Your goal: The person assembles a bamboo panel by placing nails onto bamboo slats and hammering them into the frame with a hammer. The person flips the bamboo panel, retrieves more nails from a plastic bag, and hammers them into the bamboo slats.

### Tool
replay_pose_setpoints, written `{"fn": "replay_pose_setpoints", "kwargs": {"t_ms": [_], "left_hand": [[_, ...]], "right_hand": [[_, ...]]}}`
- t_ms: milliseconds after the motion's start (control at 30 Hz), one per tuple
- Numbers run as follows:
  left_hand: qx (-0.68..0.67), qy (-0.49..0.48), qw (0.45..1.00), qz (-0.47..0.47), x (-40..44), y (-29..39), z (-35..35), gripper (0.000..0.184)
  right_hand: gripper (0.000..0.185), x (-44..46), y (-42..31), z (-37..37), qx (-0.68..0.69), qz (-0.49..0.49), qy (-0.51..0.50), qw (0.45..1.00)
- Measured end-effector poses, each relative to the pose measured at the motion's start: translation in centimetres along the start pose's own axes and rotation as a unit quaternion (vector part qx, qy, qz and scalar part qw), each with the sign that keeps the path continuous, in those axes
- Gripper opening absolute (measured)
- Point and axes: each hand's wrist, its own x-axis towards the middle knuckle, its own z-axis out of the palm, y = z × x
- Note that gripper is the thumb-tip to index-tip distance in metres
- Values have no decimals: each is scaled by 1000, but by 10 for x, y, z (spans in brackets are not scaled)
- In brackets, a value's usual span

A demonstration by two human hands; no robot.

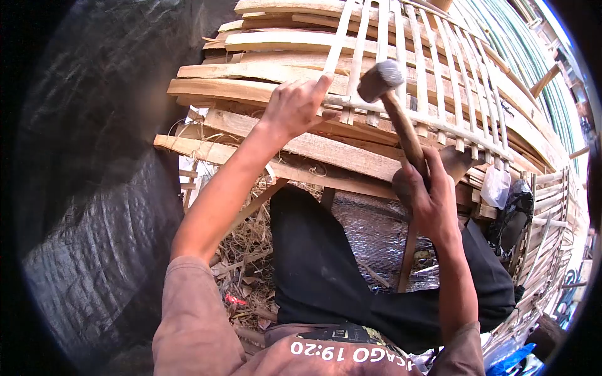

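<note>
- Brown shirt (307,358) nearest, black trousers (320,250) just beyond.
- Right hand (436,200) closed round a hammer (400,119); its handle runs far and left, head over the near rail (454,131), contact unclear.
- Slatted frame (418,72) lies far of the right hand, on stacked planks (244,72), its slats running near to far.
- Left hand (293,106) is nearer the frame, gripping it at the rail's left end.

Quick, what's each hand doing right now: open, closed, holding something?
Left hand: closed, holding the slatted frame at one end.
Right hand: closed, holding the hammer by its handle.
</note>
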Motion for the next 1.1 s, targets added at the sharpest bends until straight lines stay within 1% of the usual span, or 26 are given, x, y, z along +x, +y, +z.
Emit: {"fn": "replay_pose_setpoints", "kwargs": {"t_ms": [33,100,133,200,233,267,333,367,433,467,533,567,600,667,700,733,800,867,933,967,1000,1067,1100], "left_hand": [[-1,3,1000,-1,0,-2,-1,68],[-68,-28,996,50,-2,-7,-3,67],[-68,-28,996,48,-3,-7,-3,67],[-95,-16,992,79,-4,-8,-2,68],[-110,-56,991,50,-5,-9,1,69],[-109,-54,991,49,-5,-10,2,69],[-135,-50,990,-4,-4,-3,-1,69],[-138,-48,989,-4,-3,0,-3,69],[-137,-112,982,-64,2,4,-19,72],[-138,-107,983,-64,3,5,-21,72],[-140,-108,980,-95,5,2,-17,75],[-132,-106,981,-97,4,-3,-10,78],[-145,-174,964,-141,11,1,-25,78],[-95,-165,975,-114,9,0,-19,78],[-109,-156,975,-113,11,0,-17,76],[-109,-154,976,-107,10,2,-13,76],[-103,-172,967,-156,8,5,-10,77],[-94,-179,967,-153,6,3,0,80],[-56,-93,991,-77,-2,1,12,85],[-52,-106,990,-72,-6,-3,19,90],[-52,-106,990,-76,-11,-4,22,90],[-48,-78,993,-70,-16,-4,33,92],[-47,-125,989,-55,-14,-6,32,95]], "right_hand": [[25,4,3,4,5,8,-17,1000],[26,10,6,11,-10,9,-43,999],[26,12,8,14,-10,9,-45,999],[27,13,12,20,-16,22,-56,998],[28,12,11,22,-27,21,-50,998],[28,13,12,23,-27,19,-50,998],[27,11,14,24,-19,22,-40,999],[27,9,15,23,-23,23,-40,999],[27,8,12,21,-3,-3,-23,1000],[27,7,11,20,-8,-6,-21,1000],[26,3,4,19,14,-20,5,1000],[26,0,-2,16,25,6,-8,1000],[25,-2,-1,17,15,-25,-3,1000],[26,-11,-8,15,38,-16,-9,999],[27,-13,-9,16,39,-13,-16,999],[29,-16,-18,13,34,18,-35,999],[30,-22,-21,17,48,11,-40,998],[30,-25,-26,15,50,0,-36,998],[30,-26,-26,13,48,3,-41,998],[30,-27,-23,12,37,2,-34,999],[30,-27,-20,13,37,0,-38,999],[31,-27,-13,12,24,-7,-9,1000],[31,-28,-12,11,27,33,-22,999]]}}
